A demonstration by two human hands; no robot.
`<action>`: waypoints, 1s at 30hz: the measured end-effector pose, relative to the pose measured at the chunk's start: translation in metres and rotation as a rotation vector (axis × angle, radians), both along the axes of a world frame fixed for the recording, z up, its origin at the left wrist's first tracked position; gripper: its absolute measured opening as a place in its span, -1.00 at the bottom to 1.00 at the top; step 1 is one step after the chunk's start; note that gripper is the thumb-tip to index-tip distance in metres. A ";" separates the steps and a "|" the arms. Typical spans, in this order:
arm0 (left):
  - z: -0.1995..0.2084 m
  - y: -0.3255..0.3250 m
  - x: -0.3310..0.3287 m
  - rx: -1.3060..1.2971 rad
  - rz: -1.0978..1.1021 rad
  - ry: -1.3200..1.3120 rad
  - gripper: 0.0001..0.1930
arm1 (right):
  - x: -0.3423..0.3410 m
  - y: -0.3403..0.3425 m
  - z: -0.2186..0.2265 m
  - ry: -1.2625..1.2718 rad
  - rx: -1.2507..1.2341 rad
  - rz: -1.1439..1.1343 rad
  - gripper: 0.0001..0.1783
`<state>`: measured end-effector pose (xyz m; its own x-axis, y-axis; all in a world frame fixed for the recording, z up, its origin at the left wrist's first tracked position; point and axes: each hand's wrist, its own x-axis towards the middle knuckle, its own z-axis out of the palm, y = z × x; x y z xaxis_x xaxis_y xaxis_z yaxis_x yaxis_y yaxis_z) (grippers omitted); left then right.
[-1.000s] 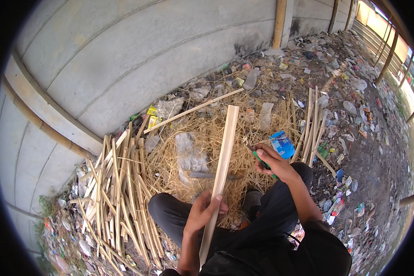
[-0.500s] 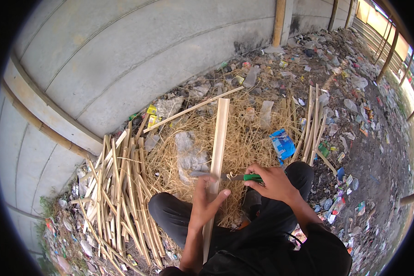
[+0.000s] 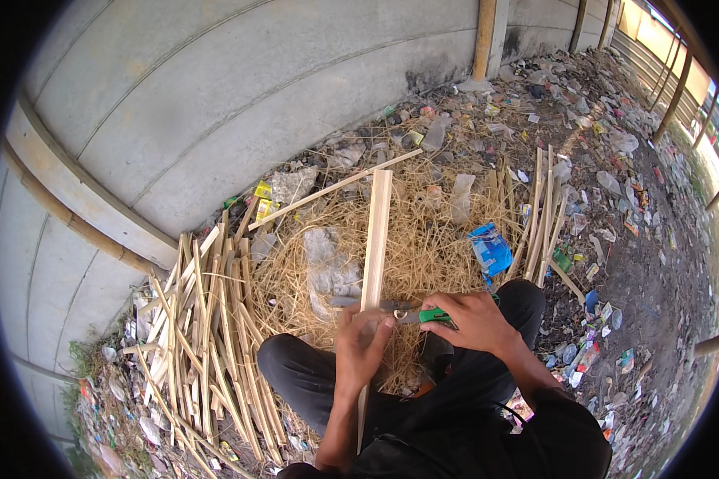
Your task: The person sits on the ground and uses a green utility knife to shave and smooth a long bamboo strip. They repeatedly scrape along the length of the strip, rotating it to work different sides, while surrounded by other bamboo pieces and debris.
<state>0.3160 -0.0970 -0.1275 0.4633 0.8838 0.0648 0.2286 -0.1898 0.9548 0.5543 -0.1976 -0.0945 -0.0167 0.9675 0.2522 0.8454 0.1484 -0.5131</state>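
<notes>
My left hand (image 3: 359, 343) is closed around a long pale bamboo strip (image 3: 378, 231), which stands tilted up between my knees with its far end over the straw. In my right hand (image 3: 475, 319) is a green-handled cutter knife (image 3: 434, 316), its short blade pointing left toward the strip. A small pale curl of shaving (image 3: 399, 314) shows by the blade and my left fingertips. Whether the blade touches the strip I cannot tell. Beyond my hands, a dark flat blade-like piece (image 3: 391, 304) passes behind the strip, partly hidden.
Piled at left are several bamboo strips (image 3: 208, 343); more strips (image 3: 540, 215) lie at right. Straw (image 3: 431, 255), a grey block (image 3: 331, 263) and a blue packet (image 3: 490, 249) lie ahead. A concrete wall (image 3: 240, 104) rises behind. Litter (image 3: 615, 231) covers the right ground.
My left hand has closed more around the strip, thumb drawn in. The strip has shifted slightly left. My right hand has turned the cutter knife, and its handle sits a little lower.
</notes>
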 end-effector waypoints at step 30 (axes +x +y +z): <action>0.013 -0.005 0.006 0.183 -0.112 0.189 -0.58 | 0.014 -0.008 0.028 0.001 -0.141 0.029 -0.64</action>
<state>0.3221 -0.1025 -0.1149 0.5765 0.8080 0.1215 0.3670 -0.3889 0.8450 0.5685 -0.2059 -0.0666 -0.0451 0.9925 0.1139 0.8411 0.0992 -0.5317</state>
